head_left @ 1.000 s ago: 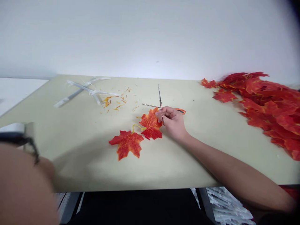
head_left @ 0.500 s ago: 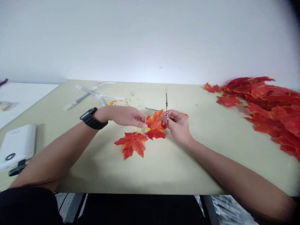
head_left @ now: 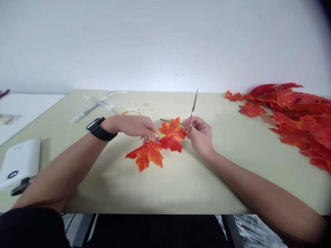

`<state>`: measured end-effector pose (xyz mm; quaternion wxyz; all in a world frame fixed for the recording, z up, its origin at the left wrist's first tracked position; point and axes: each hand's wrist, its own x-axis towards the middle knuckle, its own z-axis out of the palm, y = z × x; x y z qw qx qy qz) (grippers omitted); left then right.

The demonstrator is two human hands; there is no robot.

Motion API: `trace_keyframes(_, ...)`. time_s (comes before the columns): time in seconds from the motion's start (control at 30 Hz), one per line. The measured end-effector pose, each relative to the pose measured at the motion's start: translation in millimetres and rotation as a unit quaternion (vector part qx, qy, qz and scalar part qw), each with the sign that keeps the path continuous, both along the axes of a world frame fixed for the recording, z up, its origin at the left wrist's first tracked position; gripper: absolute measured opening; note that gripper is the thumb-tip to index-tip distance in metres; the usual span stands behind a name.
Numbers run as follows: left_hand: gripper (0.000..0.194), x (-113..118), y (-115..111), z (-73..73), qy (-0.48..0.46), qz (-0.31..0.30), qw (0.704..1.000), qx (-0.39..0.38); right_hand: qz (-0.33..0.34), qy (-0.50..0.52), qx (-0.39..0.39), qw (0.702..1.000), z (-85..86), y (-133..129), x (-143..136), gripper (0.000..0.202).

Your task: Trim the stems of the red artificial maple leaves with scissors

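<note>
Lifted slightly since the earlier frame, two red-orange maple leaves hang by yellow stems from our left hand, its fingers pinched together, as our right hand grips scissors beside them above the pale surface.

Two leaves over the table, leaf pile right, power bank left — perhaps a screwdriver behind

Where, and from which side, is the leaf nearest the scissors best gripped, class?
Probably by its yellow stem, pinched from the left, where the left hand is: the stem is slender and juts out that way, while the broad leaf would likely bend. Its right edge is close to the right hand with the scissors.
</note>
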<state>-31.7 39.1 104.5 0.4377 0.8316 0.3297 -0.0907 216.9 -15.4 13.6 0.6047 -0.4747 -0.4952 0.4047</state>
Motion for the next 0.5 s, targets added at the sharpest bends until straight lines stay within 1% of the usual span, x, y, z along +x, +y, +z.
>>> trace_keyframes(0.1, 0.023, -7.0, 2.9, 5.0, -0.024, 0.05, 0.998, -0.001, -0.013, 0.024, -0.003, 1.0, 1.1, 1.6, 0.2, 0.026)
trace_keyframes(0.23, 0.028, -10.5, 3.6, 11.0, -0.086, 0.136, 0.987, 0.006, -0.014, 0.043, 0.005, 0.999, 2.0, 2.0, 0.4, 0.029)
trace_keyframes(0.3, 0.029, -8.2, 2.3, 11.5, -0.13, 0.196, 0.972, 0.019, -0.008, 0.044, 0.005, 0.999, 2.1, 1.1, 0.4, 0.029)
trace_keyframes(0.37, 0.03, -3.0, 0.4, 9.6, -0.176, 0.252, 0.951, 0.043, -0.003, 0.038, -0.002, 0.999, 2.6, -0.8, 0.1, 0.032)
trace_keyframes(0.43, 0.03, 4.2, -1.2, 5.5, -0.209, 0.292, 0.93, 0.075, 0.011, 0.024, -0.017, 1.0, 4.2, -3.6, -0.7, 0.035)
trace_keyframes(0.5, 0.03, 11.6, -1.9, -0.4, -0.22, 0.316, 0.915, 0.117, 0.028, 0.006, -0.032, 0.999, 7.0, -7.4, -2.4, 0.037)
